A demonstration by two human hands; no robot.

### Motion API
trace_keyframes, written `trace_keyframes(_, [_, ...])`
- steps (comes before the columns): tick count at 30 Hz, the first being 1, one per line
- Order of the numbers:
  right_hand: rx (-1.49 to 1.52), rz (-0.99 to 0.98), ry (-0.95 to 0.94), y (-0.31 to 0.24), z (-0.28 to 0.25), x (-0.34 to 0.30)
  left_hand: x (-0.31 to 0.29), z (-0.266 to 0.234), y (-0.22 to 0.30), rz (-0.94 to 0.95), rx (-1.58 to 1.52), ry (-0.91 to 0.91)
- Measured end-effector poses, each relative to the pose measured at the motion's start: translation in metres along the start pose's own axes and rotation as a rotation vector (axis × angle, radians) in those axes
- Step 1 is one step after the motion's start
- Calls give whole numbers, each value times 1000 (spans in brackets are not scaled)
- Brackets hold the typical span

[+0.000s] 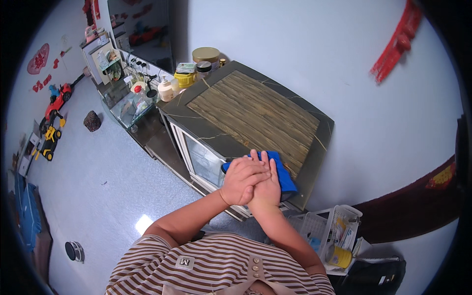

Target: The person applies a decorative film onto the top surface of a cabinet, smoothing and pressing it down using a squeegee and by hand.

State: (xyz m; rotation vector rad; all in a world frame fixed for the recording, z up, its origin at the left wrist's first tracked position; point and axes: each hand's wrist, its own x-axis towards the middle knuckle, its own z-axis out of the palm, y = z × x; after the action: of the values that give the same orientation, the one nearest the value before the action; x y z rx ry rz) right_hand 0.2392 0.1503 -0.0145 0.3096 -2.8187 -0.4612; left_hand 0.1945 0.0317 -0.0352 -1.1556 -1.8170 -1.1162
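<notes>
A blue cloth (pixel 283 178) lies folded near the front right corner of a low cabinet's top (pixel 309 169), dark with pale veins around a brown wood-grain panel (pixel 253 110). Flat on the cloth rests my right hand (pixel 266 189), its fingers stretched out and pointing away from me. My left hand (pixel 238 179) lies across the back of the right one, fingers extended over it, touching it rather than the panel. Part of the cloth is hidden beneath both hands.
At the cabinet's far left end stand a pump bottle (pixel 165 89), a yellow container (pixel 185 79) and lidded jars (pixel 203 68). White baskets (pixel 344 211) of odds and ends stand at right, beside a black bag (pixel 373 276). Toy vehicles (pixel 51 135) and a dark lump (pixel 92 121) are on the floor.
</notes>
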Motion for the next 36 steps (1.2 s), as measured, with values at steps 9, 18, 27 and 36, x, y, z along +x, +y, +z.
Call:
trace_keyframes(9, [45, -135, -21, -81, -9, 113, -9, -84, -100, -47, 78, 111])
trace_keyframes(18, [0, -230, 21, -148, -18, 209, -11, -156, -179, -42, 204, 188])
trace_keyframes(27, [362, -322, 99, -133, -17, 217, 4, -160, -168, -134, 219, 183])
trace_keyframes(36, [577, -245, 196, -47, -6, 131, 47, -98, -79, -273, 181, -99])
